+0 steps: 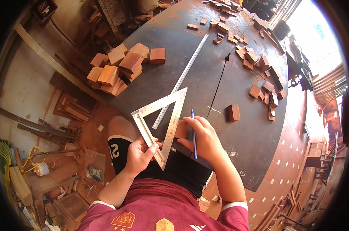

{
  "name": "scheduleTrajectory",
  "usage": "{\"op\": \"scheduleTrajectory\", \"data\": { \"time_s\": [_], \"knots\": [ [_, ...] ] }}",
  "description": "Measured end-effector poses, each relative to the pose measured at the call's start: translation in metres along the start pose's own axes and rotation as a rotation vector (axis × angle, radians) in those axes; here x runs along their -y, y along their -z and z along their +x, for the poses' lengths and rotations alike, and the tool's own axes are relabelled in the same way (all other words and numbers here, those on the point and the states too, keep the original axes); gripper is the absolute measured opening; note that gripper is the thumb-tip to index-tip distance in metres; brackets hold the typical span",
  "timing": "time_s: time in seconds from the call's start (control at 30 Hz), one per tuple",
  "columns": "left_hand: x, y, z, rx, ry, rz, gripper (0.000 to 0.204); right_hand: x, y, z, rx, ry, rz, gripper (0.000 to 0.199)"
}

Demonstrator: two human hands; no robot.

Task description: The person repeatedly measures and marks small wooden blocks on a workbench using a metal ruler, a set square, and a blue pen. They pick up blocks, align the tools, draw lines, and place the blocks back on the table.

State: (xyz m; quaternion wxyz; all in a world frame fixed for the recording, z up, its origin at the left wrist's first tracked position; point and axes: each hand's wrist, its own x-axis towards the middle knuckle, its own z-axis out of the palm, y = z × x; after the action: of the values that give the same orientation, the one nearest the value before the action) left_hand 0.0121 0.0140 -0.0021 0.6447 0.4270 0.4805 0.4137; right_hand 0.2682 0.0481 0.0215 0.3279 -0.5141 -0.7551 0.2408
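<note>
My left hand (141, 155) is closed on the lower corner of a metal triangle square (172, 124), its thumb on the thick edge. The square is raised near the table's front edge, with an open middle. My right hand (203, 138) grips a small reddish wooden block (181, 129) between thumb and fingers. A blue pen (194, 142) is also in that hand, lying along the fingers. The block sits right beside the square's marked long side; whether they touch, I cannot tell. Beyond the square lies a long steel ruler (186, 71), partly seen through its opening.
A pile of wooden blocks (130, 62) stands at the left of the dark metal table (213, 90). One lone block (233, 112) lies right of my hand. Several scattered blocks (252, 57) line the far right edge. A seam runs lengthwise along the tabletop.
</note>
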Motion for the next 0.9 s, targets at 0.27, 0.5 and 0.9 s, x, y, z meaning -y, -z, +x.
{"op": "scheduleTrajectory", "data": {
  "time_s": [0.27,0.5,0.9],
  "knots": [
    [0.005,0.003,0.0,0.003,-0.004,0.02,0.023,0.004,0.008,0.007,-0.06,-0.106,0.22,0.029],
    [0.006,-0.002,0.005,-0.05,-0.079,0.043,0.023,-0.01,-0.018,0.003,-0.145,-0.308,0.656,0.008],
    [0.008,-0.004,-0.004,-0.059,-0.073,0.043,0.021,-0.014,-0.034,0.0,-0.218,-0.372,0.621,0.018]
  ]
}}
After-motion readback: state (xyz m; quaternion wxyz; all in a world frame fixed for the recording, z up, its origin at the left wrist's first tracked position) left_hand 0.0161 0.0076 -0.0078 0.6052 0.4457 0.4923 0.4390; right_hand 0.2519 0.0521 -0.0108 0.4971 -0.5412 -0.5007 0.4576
